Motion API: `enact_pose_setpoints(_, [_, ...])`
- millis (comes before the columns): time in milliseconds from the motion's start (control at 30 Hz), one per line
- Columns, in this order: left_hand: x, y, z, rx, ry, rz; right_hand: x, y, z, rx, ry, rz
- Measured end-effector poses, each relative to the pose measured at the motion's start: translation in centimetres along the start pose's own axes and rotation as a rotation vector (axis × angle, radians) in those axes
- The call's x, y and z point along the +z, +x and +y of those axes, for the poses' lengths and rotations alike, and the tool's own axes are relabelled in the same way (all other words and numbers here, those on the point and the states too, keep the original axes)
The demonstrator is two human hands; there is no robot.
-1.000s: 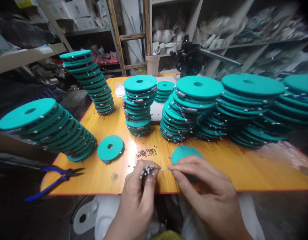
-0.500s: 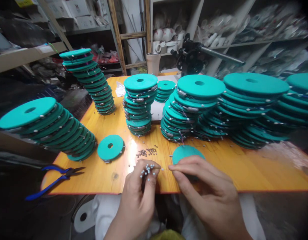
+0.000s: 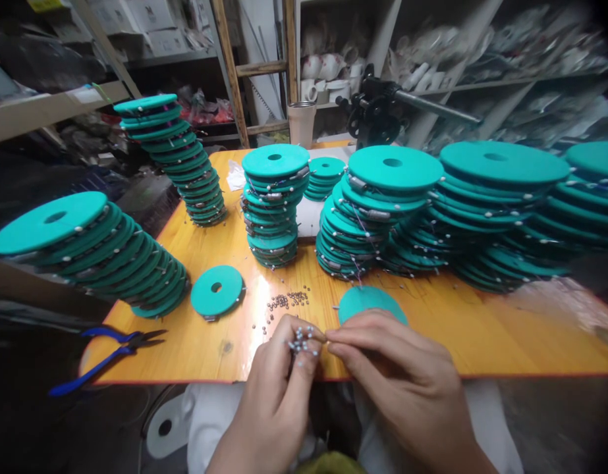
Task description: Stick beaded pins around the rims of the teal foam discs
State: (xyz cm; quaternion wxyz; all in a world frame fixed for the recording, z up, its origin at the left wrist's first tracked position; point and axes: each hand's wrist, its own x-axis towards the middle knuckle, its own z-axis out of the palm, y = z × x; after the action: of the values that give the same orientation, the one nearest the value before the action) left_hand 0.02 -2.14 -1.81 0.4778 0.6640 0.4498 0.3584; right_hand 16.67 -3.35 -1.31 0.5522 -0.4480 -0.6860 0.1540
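Note:
My left hand [image 3: 284, 375] is closed around a bunch of pins whose pale blue heads [image 3: 302, 342] stick out between thumb and forefinger. My right hand [image 3: 400, 372] is pinched, its fingertips meeting those of my left hand; what they hold is too small to make out. Partly behind my right hand lies a green disc [image 3: 367, 304] on the wooden table [image 3: 304, 276]. Small dark beads [image 3: 288, 299] are scattered just beyond my left hand. Farther left, another green disc [image 3: 217, 291] lies flat.
Tall stacks of green discs stand at the left [image 3: 110, 247], centre [image 3: 275, 197] and right [image 3: 383, 197]. Blue-handled pliers [image 3: 128, 345] lie near the front left edge. A cup [image 3: 302, 124] and a black metal tool [image 3: 373, 112] stand at the back.
The gap between my hands has closed: the fingertips now meet. My left hand has shifted slightly right, and my right hand slightly left.

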Motion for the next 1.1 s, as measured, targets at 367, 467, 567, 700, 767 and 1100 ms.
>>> enact_pose_setpoints(367, [1.3, 0.4, -0.3, 0.071, -0.152, 0.519, -1.0, -0.4, -0.2, -0.175, -0.266, -0.104])
enact_pose_setpoints(467, [1.4, 0.9, 0.0, 0.044, -0.473, 0.57, -1.6, -0.8, 0.3, -0.178, -0.273, -0.088])
enact_pose_setpoints(567, [1.3, 1.0, 0.6, 0.1, -0.657, 0.529, -3.0, -1.4, 0.8, -0.128, -0.394, -0.124])
enact_pose_setpoints(700, [0.0, 0.3, 1.0, 0.181, -0.665, 0.563, -4.6, -2.0, 0.9, -0.105, -0.589, -0.262])
enact_pose_setpoints(767, [-1.2, -0.3, 0.8, 0.179, -0.646, 0.63, -5.1, -1.9, 0.7, -0.187, -0.636, -0.321])
enact_pose_setpoints(1100, [-6.4, -3.9, -1.7, 0.151, -0.451, 0.819, -1.7, 4.9, -4.0, -0.245, -0.458, -0.549])
